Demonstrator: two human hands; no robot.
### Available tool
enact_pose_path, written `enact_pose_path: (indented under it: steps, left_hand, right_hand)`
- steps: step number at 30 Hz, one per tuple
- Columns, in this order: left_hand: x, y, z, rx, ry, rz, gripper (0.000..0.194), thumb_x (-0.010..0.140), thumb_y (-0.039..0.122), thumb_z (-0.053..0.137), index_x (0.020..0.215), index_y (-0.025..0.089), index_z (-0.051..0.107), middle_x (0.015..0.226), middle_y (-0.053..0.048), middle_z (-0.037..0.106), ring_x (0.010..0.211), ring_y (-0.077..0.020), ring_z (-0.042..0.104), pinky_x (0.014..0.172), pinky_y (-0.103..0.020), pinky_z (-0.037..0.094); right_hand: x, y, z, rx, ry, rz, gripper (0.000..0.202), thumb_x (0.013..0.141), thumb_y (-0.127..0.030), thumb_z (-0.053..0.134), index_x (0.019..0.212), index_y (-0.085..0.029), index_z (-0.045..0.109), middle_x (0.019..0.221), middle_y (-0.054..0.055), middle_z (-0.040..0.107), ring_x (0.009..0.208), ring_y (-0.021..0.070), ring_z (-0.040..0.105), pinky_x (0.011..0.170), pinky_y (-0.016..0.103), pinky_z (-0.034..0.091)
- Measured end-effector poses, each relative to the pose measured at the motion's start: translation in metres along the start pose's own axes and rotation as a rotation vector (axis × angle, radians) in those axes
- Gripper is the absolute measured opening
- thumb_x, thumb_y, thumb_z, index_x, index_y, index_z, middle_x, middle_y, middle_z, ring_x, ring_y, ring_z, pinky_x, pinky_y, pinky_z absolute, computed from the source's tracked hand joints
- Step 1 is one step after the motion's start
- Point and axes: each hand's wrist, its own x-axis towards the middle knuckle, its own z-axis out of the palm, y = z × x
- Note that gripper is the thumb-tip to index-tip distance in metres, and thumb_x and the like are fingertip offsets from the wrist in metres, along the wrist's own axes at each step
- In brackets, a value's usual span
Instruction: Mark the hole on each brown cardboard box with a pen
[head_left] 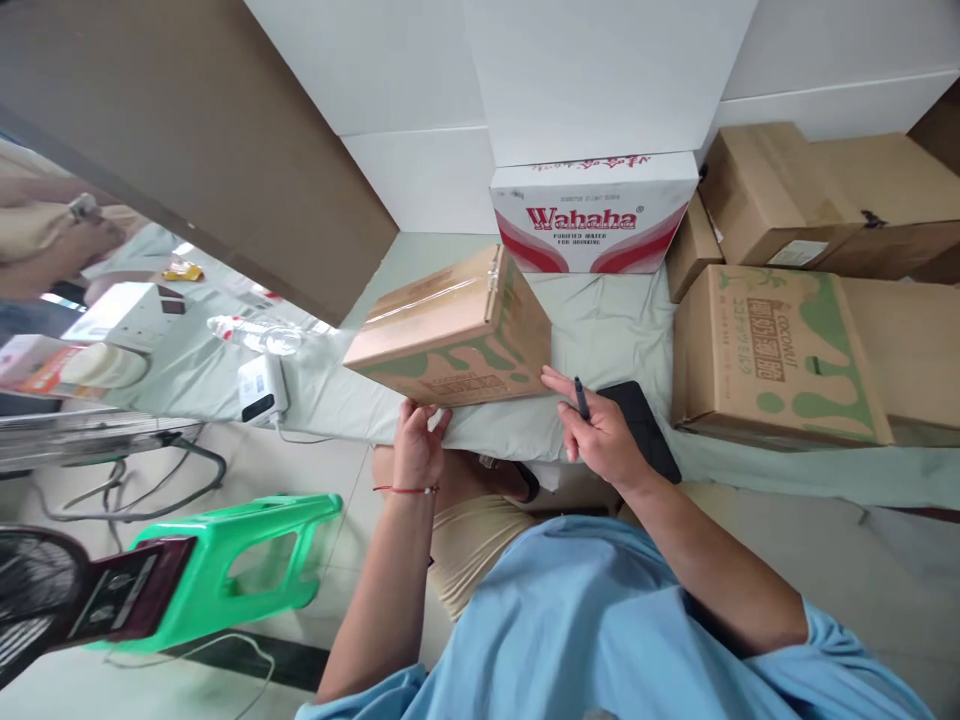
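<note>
A taped brown carton [450, 325] with a green splash print stands on the cloth-covered table in front of me. Under its near bottom edge is my left hand [420, 447], fingers curled against the cardboard, a red string on the wrist. My right hand [596, 425] holds a dark pen [581, 398] between its fingers, and its fingertips reach the carton's near right corner. Beside that hand a black flat item [641, 425] lies at the table's edge, partly covered by it.
Behind stands a white and red Wahaha box [592, 225]. Brown cartons [787, 355] are stacked at right. Leftward are a plastic bottle [262, 335], a white device [261, 388] with a cable, a green stool [225, 570], a fan [45, 600] and another person's hands [90, 235].
</note>
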Motion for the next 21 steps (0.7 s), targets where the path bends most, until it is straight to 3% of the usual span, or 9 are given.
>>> enact_pose_path:
  steps: [3,5,6,10,13,18,21]
  left_hand:
    - [-0.015,0.009,0.009,0.015,-0.027,0.048,0.042,0.064,0.026,0.077,0.105,0.030,0.069,0.125,0.000,0.065,0.113,-0.0200,0.058,0.090,-0.030,0.053]
    - [-0.025,0.015,0.017,0.025,-0.051,0.099,0.053,0.063,0.021,0.078,0.114,0.031,0.072,0.136,-0.001,0.065,0.120,-0.0209,0.058,0.091,-0.029,0.053]
    - [-0.030,0.019,0.020,0.033,-0.061,0.126,0.056,0.063,0.019,0.078,0.117,0.031,0.072,0.141,-0.001,0.064,0.124,-0.0217,0.057,0.092,-0.029,0.053]
    - [-0.050,0.033,0.028,0.121,-0.098,0.256,0.054,0.072,0.017,0.077,0.124,0.032,0.075,0.139,-0.003,0.066,0.129,-0.0243,0.057,0.105,-0.034,0.054]
    - [-0.070,0.045,0.032,0.199,-0.176,0.379,0.056,0.081,0.017,0.074,0.134,0.037,0.076,0.139,-0.002,0.067,0.130,-0.0247,0.060,0.115,-0.039,0.054]
    - [-0.111,0.061,0.047,0.376,-0.324,0.673,0.068,0.088,0.014,0.070,0.151,0.040,0.069,0.158,-0.004,0.062,0.152,-0.0338,0.052,0.125,-0.052,0.047]
    - [-0.130,0.061,0.058,0.554,-0.348,0.891,0.072,0.090,0.012,0.070,0.157,0.040,0.064,0.155,-0.004,0.068,0.145,-0.0344,0.061,0.127,-0.056,0.044]
  right_hand:
    - [0.001,0.007,-0.010,0.025,0.123,0.061,0.056,0.094,-0.046,0.067,0.144,-0.022,0.075,0.130,0.013,0.081,0.040,0.0023,0.046,0.038,0.024,0.040]
    - [0.003,0.013,-0.018,0.079,0.207,0.081,0.059,0.092,-0.047,0.068,0.143,-0.018,0.073,0.108,0.009,0.083,0.039,0.0029,0.041,0.036,0.023,0.034]
    - [0.003,0.015,-0.022,0.106,0.246,0.073,0.058,0.091,-0.047,0.069,0.141,-0.018,0.074,0.109,0.008,0.083,0.039,0.0026,0.039,0.036,0.022,0.032]
    - [-0.001,0.012,-0.030,0.179,0.388,0.019,0.042,0.086,-0.043,0.073,0.122,-0.022,0.078,0.141,0.010,0.074,0.043,-0.0002,0.035,0.034,0.023,0.026]
    - [-0.006,0.010,-0.032,0.237,0.465,0.012,0.034,0.082,-0.038,0.076,0.113,-0.023,0.077,0.143,0.008,0.072,0.044,-0.0007,0.032,0.034,0.023,0.024]
    - [-0.011,0.024,-0.041,0.294,0.545,0.031,0.032,0.078,-0.039,0.083,0.105,-0.025,0.074,0.101,-0.001,0.073,0.044,0.0015,0.030,0.036,0.022,0.020]
    - [-0.011,0.034,-0.048,0.293,0.548,0.061,0.035,0.073,-0.043,0.089,0.096,-0.024,0.072,0.076,-0.006,0.059,0.043,0.0026,0.032,0.037,0.021,0.019]
